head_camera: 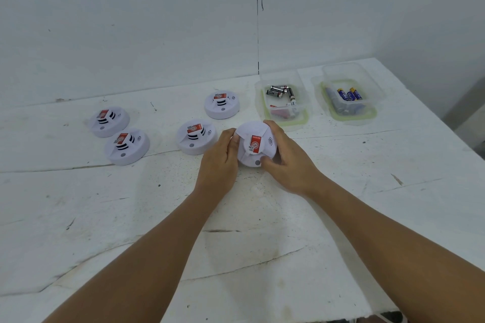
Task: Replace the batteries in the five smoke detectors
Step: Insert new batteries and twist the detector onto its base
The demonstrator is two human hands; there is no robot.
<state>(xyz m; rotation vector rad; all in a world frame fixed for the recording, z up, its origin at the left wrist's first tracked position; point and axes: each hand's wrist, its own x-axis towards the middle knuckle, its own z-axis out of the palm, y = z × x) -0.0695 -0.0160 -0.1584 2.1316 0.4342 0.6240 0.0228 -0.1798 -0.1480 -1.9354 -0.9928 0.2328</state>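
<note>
Two bare forearms reach forward over a scuffed, cracked white table [262, 217]. Between the hands sits a white smoke detector [256, 145], tilted so its face with the red label and a small grey button turns toward the camera; whether its lower edge touches the tabletop cannot be told. The left hand [219, 158] grips the detector's left rim, fingers curled around the edge, while the right hand [287, 158] wraps its right side, fingers curving over the top rim and the thumb lying near the grey button. Just left of the held unit, a second smoke detector [196, 137] lies flat on the table, red label up. Farther left, two more detectors [127, 146] [109, 121] lie close together, one slightly behind the other. Beyond the hands, a fifth detector [222, 104] rests nearer the wall. To the right of it, just behind the right hand, stands a clear plastic container [301, 118] holding black batteries [279, 90] and something red at its near end. Beside that, well to the right, a second clear container [367, 115] holds blue batteries [350, 94] with yellow tips and some greyish ones. A pale wall [131, 21] rises behind the table, with a thin dark vertical seam running down it.
</note>
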